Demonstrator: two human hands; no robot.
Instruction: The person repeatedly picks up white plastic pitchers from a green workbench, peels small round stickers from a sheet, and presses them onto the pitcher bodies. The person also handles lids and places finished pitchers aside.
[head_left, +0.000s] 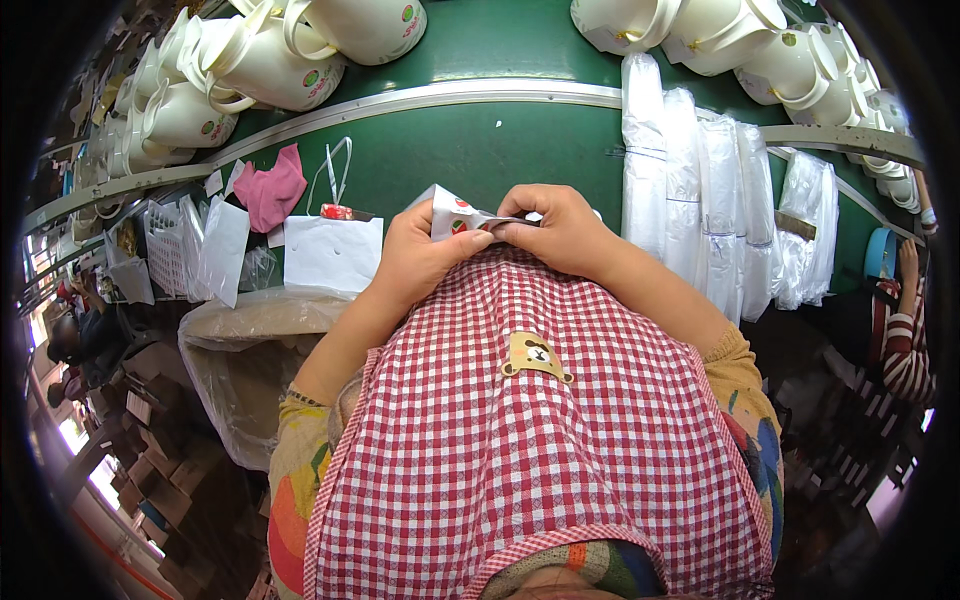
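A small white sheet (448, 212) with red and green print is held up just above the front edge of the green table (450, 150). My left hand (422, 252) pinches its near part between thumb and fingers. My right hand (562, 228) is closed on the dark, folded-looking right end of the same piece. Both hands nearly meet in front of my red-checked apron (520, 430). Whether the piece is paper or a sticker sheet I cannot tell, and the fingers hide much of it.
Cream plastic jugs (285, 68) stand beyond a metal rail (440, 97), with more jugs (715, 35) at right. Stacked clear plastic bags (680, 185) lie right. Leftward are white paper (335, 250), a pink cloth (272, 190) and a plastic-lined carton (225, 350). A co-worker's striped sleeve (905, 345) shows far right.
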